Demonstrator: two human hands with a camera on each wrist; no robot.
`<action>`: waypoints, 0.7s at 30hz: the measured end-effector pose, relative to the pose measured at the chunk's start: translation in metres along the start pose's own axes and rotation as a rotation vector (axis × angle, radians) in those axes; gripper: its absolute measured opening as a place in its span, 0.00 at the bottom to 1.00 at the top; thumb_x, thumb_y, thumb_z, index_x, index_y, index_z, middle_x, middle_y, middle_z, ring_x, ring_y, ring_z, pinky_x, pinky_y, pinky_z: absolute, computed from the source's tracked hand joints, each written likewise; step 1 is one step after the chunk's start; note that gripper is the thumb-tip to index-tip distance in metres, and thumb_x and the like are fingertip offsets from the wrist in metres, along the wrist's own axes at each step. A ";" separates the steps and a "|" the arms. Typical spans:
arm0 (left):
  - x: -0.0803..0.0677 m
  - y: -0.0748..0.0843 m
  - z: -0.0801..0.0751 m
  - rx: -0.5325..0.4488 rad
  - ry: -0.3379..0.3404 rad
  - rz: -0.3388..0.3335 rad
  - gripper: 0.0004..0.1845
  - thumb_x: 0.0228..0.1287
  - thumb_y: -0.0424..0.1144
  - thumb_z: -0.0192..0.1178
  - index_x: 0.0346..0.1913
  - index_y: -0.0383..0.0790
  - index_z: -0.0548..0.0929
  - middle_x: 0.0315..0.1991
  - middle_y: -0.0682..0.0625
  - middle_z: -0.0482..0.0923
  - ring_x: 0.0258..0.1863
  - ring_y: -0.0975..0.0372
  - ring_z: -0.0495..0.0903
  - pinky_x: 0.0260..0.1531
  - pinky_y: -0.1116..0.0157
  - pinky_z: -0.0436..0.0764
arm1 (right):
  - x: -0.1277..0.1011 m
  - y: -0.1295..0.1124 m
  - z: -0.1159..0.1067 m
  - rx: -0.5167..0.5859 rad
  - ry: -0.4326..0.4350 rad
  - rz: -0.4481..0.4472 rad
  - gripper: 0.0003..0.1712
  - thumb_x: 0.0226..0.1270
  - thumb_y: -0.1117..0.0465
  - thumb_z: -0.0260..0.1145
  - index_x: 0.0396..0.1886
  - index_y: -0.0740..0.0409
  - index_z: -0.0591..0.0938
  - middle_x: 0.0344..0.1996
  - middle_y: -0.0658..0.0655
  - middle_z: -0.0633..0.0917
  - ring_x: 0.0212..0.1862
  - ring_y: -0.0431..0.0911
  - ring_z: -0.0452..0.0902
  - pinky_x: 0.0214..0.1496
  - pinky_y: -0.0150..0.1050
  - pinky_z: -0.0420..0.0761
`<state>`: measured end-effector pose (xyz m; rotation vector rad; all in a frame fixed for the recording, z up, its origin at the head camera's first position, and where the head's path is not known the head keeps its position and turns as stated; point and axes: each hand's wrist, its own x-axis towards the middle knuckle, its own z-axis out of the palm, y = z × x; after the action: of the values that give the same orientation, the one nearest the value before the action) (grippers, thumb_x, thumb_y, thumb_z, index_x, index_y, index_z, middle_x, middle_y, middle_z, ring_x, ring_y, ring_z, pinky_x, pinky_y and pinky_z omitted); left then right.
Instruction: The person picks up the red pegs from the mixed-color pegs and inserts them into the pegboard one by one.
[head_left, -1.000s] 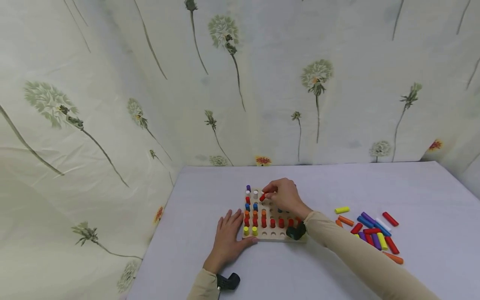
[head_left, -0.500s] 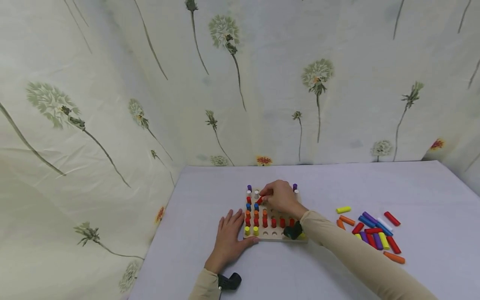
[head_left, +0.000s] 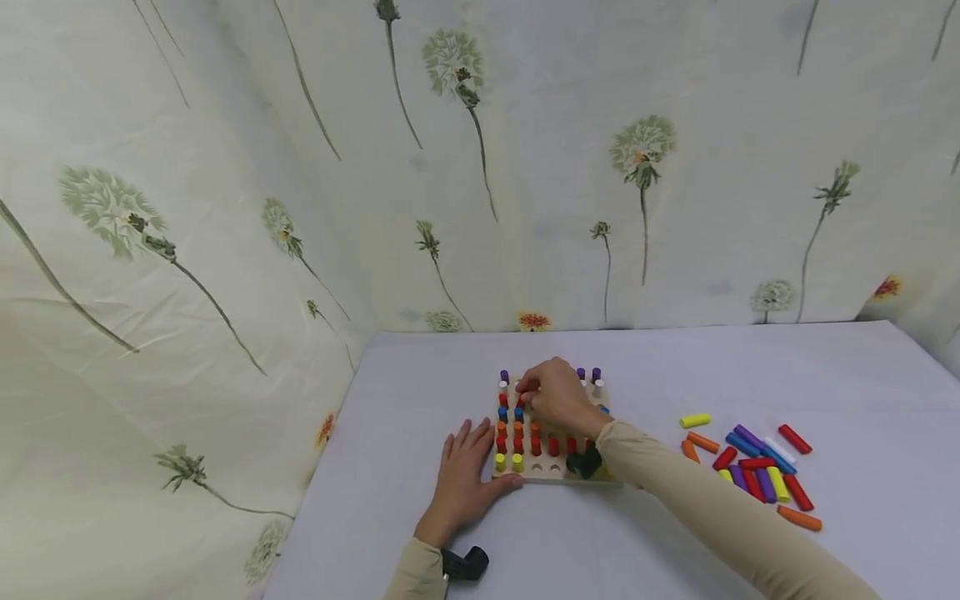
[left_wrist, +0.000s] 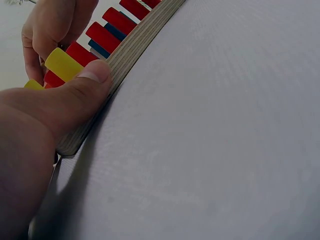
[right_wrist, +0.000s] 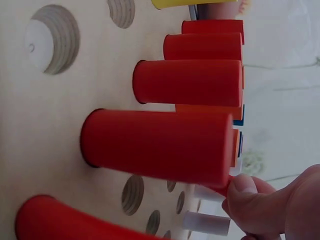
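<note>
A wooden pegboard (head_left: pixel 546 478) on the table bears upright pegs in rows of purple, white, red, blue, orange and yellow. My right hand (head_left: pixel 558 393) is over its back half and pinches a red peg (head_left: pixel 520 402) at the second place of the red row. Whether that peg is fully in its hole is hidden by the fingers. In the right wrist view the fingertips (right_wrist: pixel 244 186) are partly behind a nearer red peg (right_wrist: pixel 160 145). My left hand (head_left: pixel 465 475) lies at the board's left front corner, fingers spread flat, thumb (left_wrist: pixel 87 87) against the front edge beside a yellow peg (left_wrist: pixel 62 64).
Loose pegs in several colours lie in a heap on the table to the right, with a yellow peg (head_left: pixel 694 420) at its back and an orange peg (head_left: pixel 799 518) at its front. A flowered curtain (head_left: pixel 555 167) hangs behind the table (head_left: pixel 600 550).
My right hand has moved slightly left and down with the red peg, which was tilted and now sits at the red row's second place. My left hand keeps its place on the board.
</note>
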<state>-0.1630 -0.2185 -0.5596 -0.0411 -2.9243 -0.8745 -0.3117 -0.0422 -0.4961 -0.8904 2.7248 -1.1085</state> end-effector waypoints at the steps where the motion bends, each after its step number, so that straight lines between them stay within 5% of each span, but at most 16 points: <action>1: 0.000 0.000 0.000 -0.003 -0.003 -0.003 0.48 0.65 0.67 0.68 0.79 0.41 0.70 0.83 0.45 0.64 0.86 0.44 0.52 0.83 0.36 0.47 | 0.000 0.000 0.000 -0.011 0.005 -0.013 0.06 0.70 0.68 0.72 0.39 0.56 0.93 0.35 0.50 0.93 0.47 0.49 0.83 0.61 0.54 0.83; 11: -0.001 0.001 0.001 0.002 0.002 0.004 0.48 0.65 0.67 0.68 0.79 0.41 0.71 0.82 0.46 0.65 0.86 0.45 0.52 0.83 0.36 0.48 | 0.003 -0.001 0.008 -0.023 -0.051 0.017 0.07 0.71 0.67 0.72 0.41 0.53 0.94 0.37 0.50 0.92 0.49 0.49 0.75 0.63 0.53 0.79; 21: -0.001 0.000 0.001 0.029 0.012 -0.007 0.47 0.65 0.66 0.69 0.80 0.42 0.70 0.82 0.46 0.64 0.86 0.46 0.52 0.84 0.36 0.48 | 0.006 -0.005 0.008 -0.110 -0.020 -0.023 0.03 0.68 0.62 0.76 0.38 0.52 0.95 0.36 0.51 0.93 0.45 0.49 0.73 0.45 0.42 0.76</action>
<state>-0.1619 -0.2173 -0.5607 -0.0240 -2.9273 -0.8304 -0.3126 -0.0532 -0.4975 -0.9442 2.7897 -0.9555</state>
